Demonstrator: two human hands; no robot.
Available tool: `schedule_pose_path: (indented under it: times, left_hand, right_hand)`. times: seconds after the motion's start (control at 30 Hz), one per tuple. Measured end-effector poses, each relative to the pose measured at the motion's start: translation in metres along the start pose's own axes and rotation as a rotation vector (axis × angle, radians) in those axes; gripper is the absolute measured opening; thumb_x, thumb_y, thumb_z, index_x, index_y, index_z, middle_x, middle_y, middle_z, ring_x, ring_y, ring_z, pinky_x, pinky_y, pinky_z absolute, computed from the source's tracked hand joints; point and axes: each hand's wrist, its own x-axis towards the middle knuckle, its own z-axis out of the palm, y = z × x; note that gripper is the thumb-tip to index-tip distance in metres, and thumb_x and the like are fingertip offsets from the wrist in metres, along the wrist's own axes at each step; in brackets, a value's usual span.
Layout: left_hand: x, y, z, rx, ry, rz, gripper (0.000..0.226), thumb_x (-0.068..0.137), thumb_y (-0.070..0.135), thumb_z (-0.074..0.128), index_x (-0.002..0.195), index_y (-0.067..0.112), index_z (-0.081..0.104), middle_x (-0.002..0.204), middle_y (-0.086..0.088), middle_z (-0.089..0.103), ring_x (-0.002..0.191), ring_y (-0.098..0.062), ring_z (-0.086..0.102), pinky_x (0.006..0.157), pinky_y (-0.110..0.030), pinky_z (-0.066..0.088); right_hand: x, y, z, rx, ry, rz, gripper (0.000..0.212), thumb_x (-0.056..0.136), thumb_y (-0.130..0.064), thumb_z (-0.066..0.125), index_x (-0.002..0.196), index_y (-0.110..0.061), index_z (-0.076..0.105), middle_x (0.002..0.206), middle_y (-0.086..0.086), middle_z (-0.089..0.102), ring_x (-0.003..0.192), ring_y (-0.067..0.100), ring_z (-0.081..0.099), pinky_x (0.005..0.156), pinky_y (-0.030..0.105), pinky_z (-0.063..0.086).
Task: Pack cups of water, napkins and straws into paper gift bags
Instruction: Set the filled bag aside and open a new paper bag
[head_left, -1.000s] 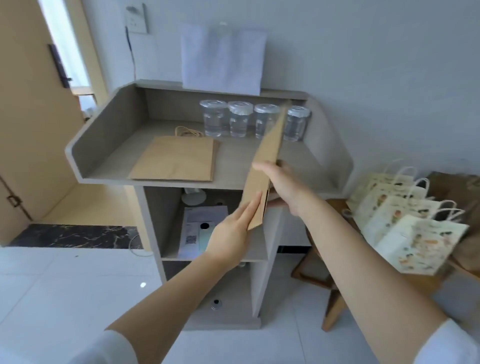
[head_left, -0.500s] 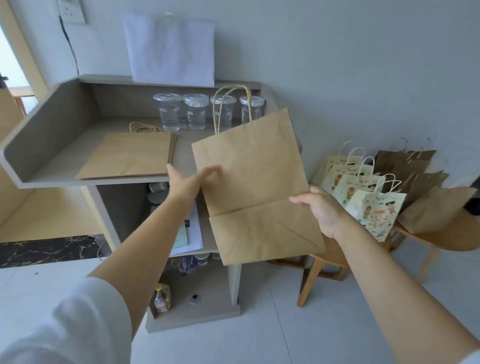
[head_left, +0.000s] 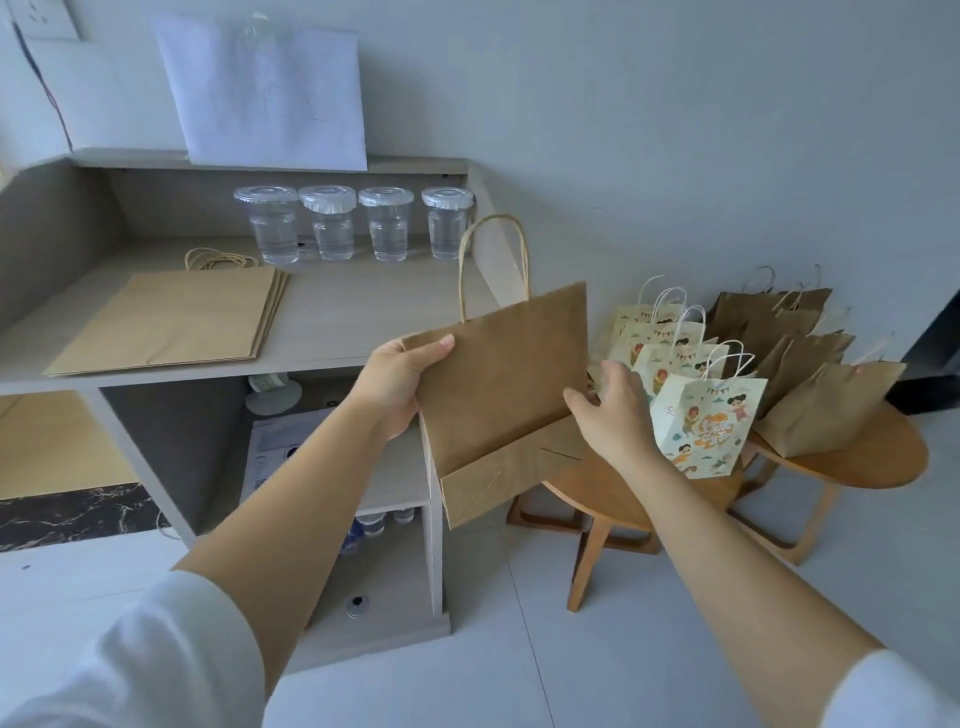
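I hold a flat, folded brown paper bag (head_left: 504, 384) in the air in front of the grey counter (head_left: 337, 322). My left hand (head_left: 397, 382) grips its upper left corner, thumb on the front. My right hand (head_left: 610, 410) holds its right edge, fingers behind the paper. The bag's twine handle sticks up. Several lidded clear cups of water (head_left: 332, 221) stand in a row at the back of the counter. A stack of flat brown bags (head_left: 171, 319) lies on the counter's left half.
Two low round wooden tables (head_left: 852, 462) at the right carry several printed gift bags (head_left: 706, 421) and brown bags (head_left: 815, 374). A white sheet (head_left: 265, 93) leans on the wall. Shelves under the counter hold papers and bottles. Pale tiled floor below.
The held bag has moved lower and to the right, toward the wooden tables. My left hand has shifted from behind its left edge to gripping the upper left corner.
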Motion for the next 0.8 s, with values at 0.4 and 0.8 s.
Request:
schedule_pose_path:
  times: [0.4, 0.8]
  left_hand:
    - [-0.006, -0.027, 0.042, 0.078, -0.420, -0.127, 0.020, 0.073, 0.012, 0.061, 0.093, 0.012, 0.061, 0.093, -0.006, 0.068, 0.083, -0.019, 0.062, 0.072, -0.027, 0.051]
    - [0.005, -0.064, 0.071, -0.036, -0.256, -0.364, 0.074, 0.079, 0.071, 0.041, 0.134, 0.023, 0.047, 0.130, -0.011, 0.050, 0.120, -0.038, 0.049, 0.102, -0.054, 0.039]
  right_hand:
    - [0.015, -0.037, 0.009, 0.892, -0.314, 0.328, 0.040, 0.089, -0.046, 0.057, 0.117, -0.018, 0.051, 0.111, 0.007, 0.058, 0.095, 0.022, 0.062, 0.069, 0.035, 0.058]
    - [0.002, 0.018, 0.003, 0.668, -0.432, 0.126, 0.038, 0.089, 0.008, 0.041, 0.109, -0.024, 0.046, 0.087, -0.008, 0.056, 0.076, 0.001, 0.053, 0.057, 0.015, 0.042]
